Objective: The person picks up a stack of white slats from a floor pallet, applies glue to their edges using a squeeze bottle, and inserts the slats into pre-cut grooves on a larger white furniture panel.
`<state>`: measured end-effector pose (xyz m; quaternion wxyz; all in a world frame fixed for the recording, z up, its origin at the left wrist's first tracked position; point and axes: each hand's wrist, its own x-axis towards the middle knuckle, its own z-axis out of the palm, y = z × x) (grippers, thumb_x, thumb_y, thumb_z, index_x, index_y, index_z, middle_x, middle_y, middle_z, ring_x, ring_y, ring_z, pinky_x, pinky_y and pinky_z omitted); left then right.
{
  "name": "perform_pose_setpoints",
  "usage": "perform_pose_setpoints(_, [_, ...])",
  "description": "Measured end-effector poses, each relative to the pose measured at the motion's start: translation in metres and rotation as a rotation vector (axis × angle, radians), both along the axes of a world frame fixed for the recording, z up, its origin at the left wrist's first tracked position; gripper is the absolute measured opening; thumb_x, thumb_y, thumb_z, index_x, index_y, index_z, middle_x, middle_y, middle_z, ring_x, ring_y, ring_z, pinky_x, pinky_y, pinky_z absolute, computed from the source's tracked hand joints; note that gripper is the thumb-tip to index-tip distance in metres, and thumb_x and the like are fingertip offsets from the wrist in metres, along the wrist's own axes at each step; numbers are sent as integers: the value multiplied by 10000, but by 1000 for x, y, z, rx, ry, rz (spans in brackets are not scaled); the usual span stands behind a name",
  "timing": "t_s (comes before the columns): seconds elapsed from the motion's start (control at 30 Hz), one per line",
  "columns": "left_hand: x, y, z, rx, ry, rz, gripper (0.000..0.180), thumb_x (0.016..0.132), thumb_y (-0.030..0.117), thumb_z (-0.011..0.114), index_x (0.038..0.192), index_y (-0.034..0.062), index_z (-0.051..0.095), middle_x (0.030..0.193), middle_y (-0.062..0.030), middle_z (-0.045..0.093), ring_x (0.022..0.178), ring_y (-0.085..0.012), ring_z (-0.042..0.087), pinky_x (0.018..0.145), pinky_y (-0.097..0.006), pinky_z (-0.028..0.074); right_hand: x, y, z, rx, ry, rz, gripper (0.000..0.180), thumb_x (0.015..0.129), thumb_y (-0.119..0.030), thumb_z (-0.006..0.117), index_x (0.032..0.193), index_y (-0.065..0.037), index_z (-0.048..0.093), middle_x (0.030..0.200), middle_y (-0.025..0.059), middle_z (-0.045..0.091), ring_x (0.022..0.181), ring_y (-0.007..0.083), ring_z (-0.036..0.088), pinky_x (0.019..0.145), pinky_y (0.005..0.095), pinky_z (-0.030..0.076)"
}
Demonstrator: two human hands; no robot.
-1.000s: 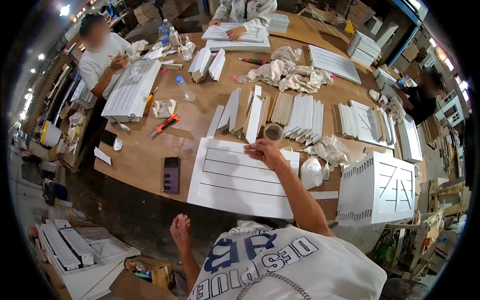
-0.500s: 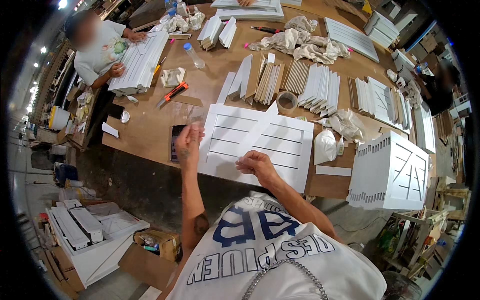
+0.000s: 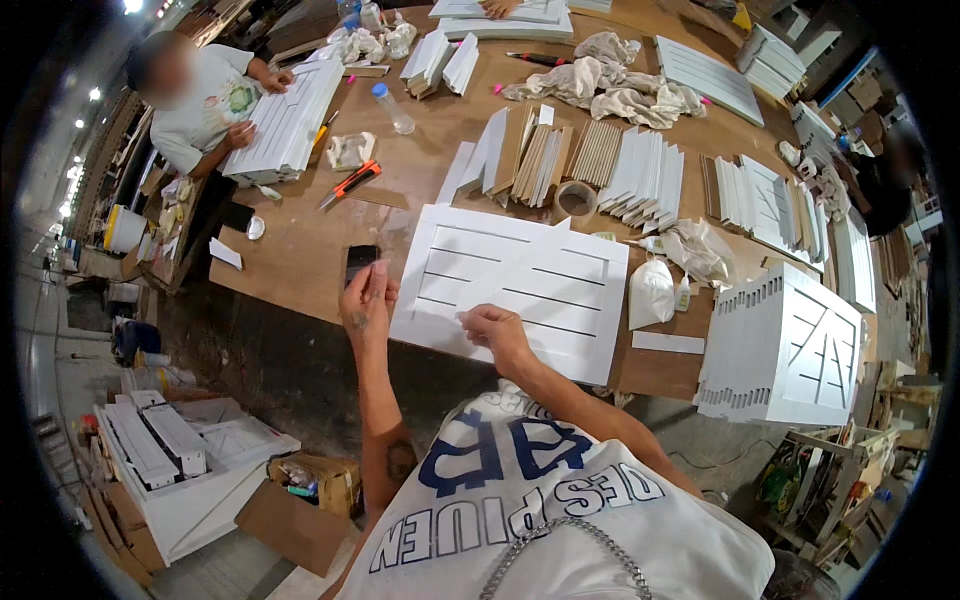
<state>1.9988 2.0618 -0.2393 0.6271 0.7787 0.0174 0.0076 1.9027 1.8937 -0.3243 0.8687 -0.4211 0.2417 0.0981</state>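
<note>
White panel (image 3: 575, 325) with grooves lies at the near edge of the table (image 3: 285, 290), a white strip (image 3: 516, 263) slanting across it. Right hand (image 3: 497, 332) is pinched on the strip's near end. Left hand (image 3: 370, 302), fingers drawn together, is just in front of a phone (image 3: 360, 258). Farther off stand thin boards (image 3: 645, 180), then crumpled cloths (image 3: 650, 100).

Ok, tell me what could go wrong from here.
The white strip pokes past the far edge of the panel, so a bump there could shift it. The phone, close by the left hand, might get knocked. The cutter lies with its blade out and could nick someone reaching across.
</note>
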Motion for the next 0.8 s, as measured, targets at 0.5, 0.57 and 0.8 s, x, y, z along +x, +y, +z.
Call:
perform_pose_setpoints(0.5, [-29,-101,-32,559,-365,-492,540,773,226,754,1222,-13,570,1237,-186,567,1133,-366,529,958,-435,424,-23,6,-14,0,-145,-19,81,873,-30,613,901,34,655,800,63,647,661,128,568,604,268,463])
perform_pose_setpoints(0.57, [-34,-105,-32,632,-392,-484,534,785,262,754,1210,-12,583,1234,-201,567,1099,-375,558,944,-427,453,-28,6,-9,13,-151,-33,94,872,-21,592,911,42,650,824,75,654,689,145,591,637,277,485])
perform_pose_setpoints(0.8, [-42,-110,-47,559,-303,-510,466,750,184,733,1158,5,595,1083,-164,596,1012,-365,551,868,-437,459,-37,-4,-49,-25,-196,25,172,840,-21,549,951,49,658,877,84,685,752,146,630,701,266,508])
